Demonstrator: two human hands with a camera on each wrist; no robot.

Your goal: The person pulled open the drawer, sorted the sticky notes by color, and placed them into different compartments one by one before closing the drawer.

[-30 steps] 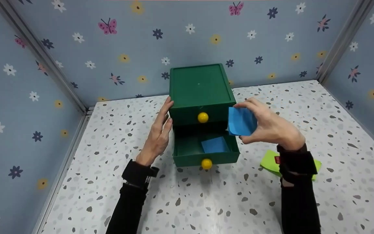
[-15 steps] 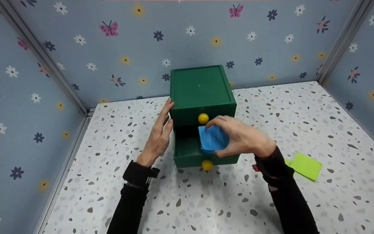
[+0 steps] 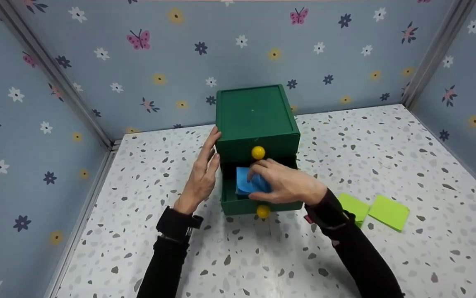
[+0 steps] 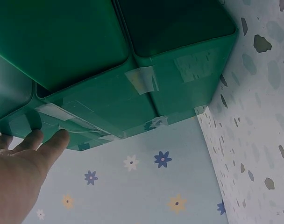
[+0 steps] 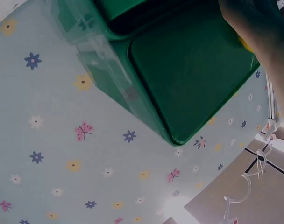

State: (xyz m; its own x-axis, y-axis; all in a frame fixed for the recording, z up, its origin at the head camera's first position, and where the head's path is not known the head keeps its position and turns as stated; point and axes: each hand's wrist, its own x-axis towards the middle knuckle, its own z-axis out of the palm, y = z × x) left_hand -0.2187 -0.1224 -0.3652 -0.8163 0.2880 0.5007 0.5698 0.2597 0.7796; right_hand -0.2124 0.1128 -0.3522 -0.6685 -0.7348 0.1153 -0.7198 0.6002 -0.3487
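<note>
A green two-drawer cabinet stands near the back wall, its lower drawer pulled out and its upper one closed. With fingers extended, my left hand rests against the cabinet's left side; the left wrist view shows the fingertips at the taped side. Inside the lower drawer, my right hand holds a blue sticky note pad between curled fingers and thumb, over the drawer's middle. The pad is hidden in the right wrist view, where only part of the hand shows.
Two lime-green sticky note pads, one farther right and one beside the right sleeve, lie on the speckled table. Yellow knobs stick out from the upper drawer and lower drawer front. Patterned walls enclose the back and sides.
My right hand has carried the blue pad left and down from the cabinet's right side into the lower drawer, covering the blue paper seen there earlier. My left hand has stayed put.
</note>
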